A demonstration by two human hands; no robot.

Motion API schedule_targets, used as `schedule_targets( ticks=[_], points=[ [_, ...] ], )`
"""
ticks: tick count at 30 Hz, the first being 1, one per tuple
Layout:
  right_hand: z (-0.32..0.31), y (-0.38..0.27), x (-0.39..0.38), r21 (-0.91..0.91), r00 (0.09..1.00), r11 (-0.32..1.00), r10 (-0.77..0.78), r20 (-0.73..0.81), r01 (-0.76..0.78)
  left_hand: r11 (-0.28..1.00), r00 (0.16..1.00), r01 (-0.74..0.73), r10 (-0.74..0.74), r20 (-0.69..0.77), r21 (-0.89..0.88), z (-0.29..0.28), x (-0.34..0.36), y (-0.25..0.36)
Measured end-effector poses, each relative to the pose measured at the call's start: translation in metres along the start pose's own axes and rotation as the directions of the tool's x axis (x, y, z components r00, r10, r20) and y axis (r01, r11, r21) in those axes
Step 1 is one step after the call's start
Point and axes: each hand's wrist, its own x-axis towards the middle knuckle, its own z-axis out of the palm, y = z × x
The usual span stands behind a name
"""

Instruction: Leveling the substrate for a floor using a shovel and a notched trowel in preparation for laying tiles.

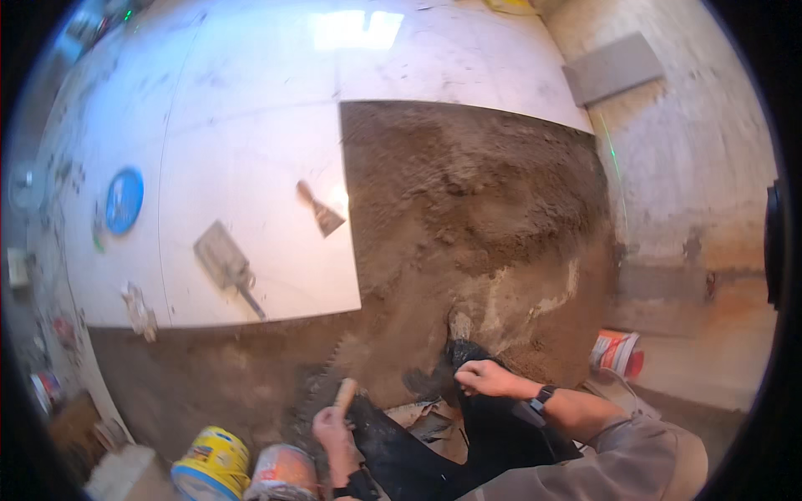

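My left hand grips the wooden handle of a notched trowel, whose toothed blade is over the sandy mortar bed. My right hand is closed by my dark-trousered knee; whether anything is in its fingers I cannot make out. White tiles cover the upper and left floor. On them lie a flat square trowel, a putty knife, a blue round lid and a crumpled item.
A yellow bucket and a pale bucket stand at lower left. A red-and-white bucket sits at the right by the wall, with a grey tile beside the floor edge. A green laser line runs along that wall.
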Motion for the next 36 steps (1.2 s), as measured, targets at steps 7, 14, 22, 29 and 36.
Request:
schedule_targets(
  ticks=[7, 14, 22, 29, 36],
  points=[
    [-0.089, -0.025, -0.011, 0.465, 0.987, 0.884, -0.041, 0.158, -0.038, 0.875, 0.831, 0.368, -0.157, 0.534, -0.316, 0.235, -0.173, 0.109],
    [-0.225, -0.025, -0.029, 0.774, 0.973, 0.603, -0.014, -0.231, 0.193, 0.987, 0.719, 0.091, -0.156, 0.678, 0.13, 0.351, -0.235, 0.158],
    [-0.367, -0.044, -0.019, 0.143, 0.737, 0.941, -0.14, -0.661, 0.307, 0.985, 0.956, 0.042, -0.088, 0.28, 0.165, 0.32, -0.086, 0.161],
    [-0.433, -0.048, 0.063, -0.362, 0.844, 0.932, -0.182, -0.505, -0.016, 0.633, 0.967, -0.249, 0.121, 0.224, 0.733, 0.289, 0.058, 0.165],
    [-0.487, -0.113, 0.169, -0.709, 0.804, 0.706, -0.419, -0.421, -0.004, 0.519, 0.936, -0.338, 0.273, 0.222, 0.785, 0.348, 0.176, 0.179]
  ],
)
